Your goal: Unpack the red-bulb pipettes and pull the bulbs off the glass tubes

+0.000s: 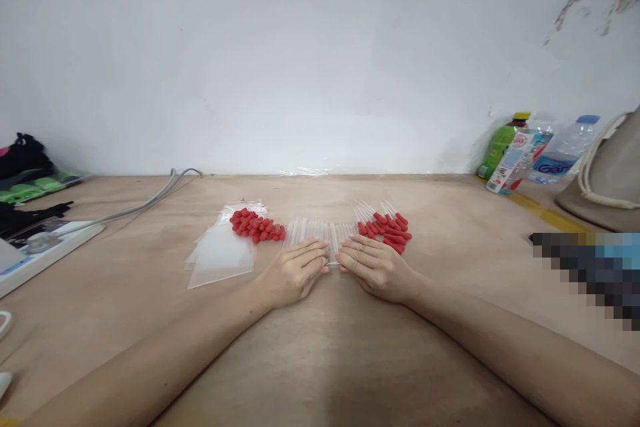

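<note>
A row of clear glass tubes (315, 230) lies on the brown table (320, 347) in front of me. My left hand (295, 273) and my right hand (375, 267) lie flat, fingers stretched and nearly meeting, fingertips resting on the near ends of the tubes. Left of the tubes sits a heap of loose red rubber bulbs (256, 226). To the right lie several tubes with red bulbs fitted (387, 227), just beyond my right hand. A stack of clear plastic bags (223, 250) lies left of my left hand.
A white power strip (45, 247) with a grey cable (150, 200) lies at the left edge. Bottles (520, 153) and a beige bag (605, 180) stand at the back right by the white wall. Green and black items (25, 180) sit at the far left.
</note>
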`<state>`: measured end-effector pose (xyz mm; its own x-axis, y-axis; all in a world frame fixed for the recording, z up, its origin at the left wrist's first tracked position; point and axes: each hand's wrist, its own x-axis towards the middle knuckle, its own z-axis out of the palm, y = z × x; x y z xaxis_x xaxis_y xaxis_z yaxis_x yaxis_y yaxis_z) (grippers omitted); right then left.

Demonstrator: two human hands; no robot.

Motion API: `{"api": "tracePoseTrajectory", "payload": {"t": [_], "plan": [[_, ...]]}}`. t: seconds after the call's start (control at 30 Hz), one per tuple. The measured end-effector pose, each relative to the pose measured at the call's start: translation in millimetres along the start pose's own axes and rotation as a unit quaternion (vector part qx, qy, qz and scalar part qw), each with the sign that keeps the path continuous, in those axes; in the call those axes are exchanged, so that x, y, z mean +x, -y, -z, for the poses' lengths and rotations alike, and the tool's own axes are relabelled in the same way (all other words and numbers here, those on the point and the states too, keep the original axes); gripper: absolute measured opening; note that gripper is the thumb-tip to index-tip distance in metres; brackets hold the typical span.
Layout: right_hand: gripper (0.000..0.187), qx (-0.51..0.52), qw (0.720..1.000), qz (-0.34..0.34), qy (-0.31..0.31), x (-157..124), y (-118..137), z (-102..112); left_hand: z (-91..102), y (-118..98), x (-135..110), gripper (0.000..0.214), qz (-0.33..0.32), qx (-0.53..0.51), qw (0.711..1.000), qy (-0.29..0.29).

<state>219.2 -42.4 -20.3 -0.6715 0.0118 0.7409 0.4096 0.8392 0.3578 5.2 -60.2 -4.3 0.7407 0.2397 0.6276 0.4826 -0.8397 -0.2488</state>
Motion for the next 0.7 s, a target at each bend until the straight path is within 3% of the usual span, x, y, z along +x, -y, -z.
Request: {"api": "tracePoseTrajectory", "payload": {"t": [0.27,0.37,0.47,0.57,0.7], "plan": [[0.022,0.007,1.0,0.01,-0.007,-11.4,-8.4,12.2,4.6,4.7,-8.6,0.013,0.009,-0.011,1.0,-0.016],[0.024,-0.014,0.995,-0.089,-0.031,-24.5,-27.9,20.8,8.5,17.6,-18.6,0.013,0.065,0.009,0.997,-0.049],[0.018,-0.058,0.978,-0.194,-0.039,-32.2,-48.1,27.5,10.2,26.5,-20.9,0.014,0.155,0.024,0.987,-0.04],[0.02,-0.047,0.957,-0.285,-0.017,-32.0,-61.9,31.4,8.9,27.9,-12.9,0.021,0.227,0.045,0.973,0.004],[0.028,0.027,0.906,-0.418,0.061,-28.3,-76.2,38.3,3.6,28.1,1.6,0.029,0.246,0.075,0.963,0.083]]}}
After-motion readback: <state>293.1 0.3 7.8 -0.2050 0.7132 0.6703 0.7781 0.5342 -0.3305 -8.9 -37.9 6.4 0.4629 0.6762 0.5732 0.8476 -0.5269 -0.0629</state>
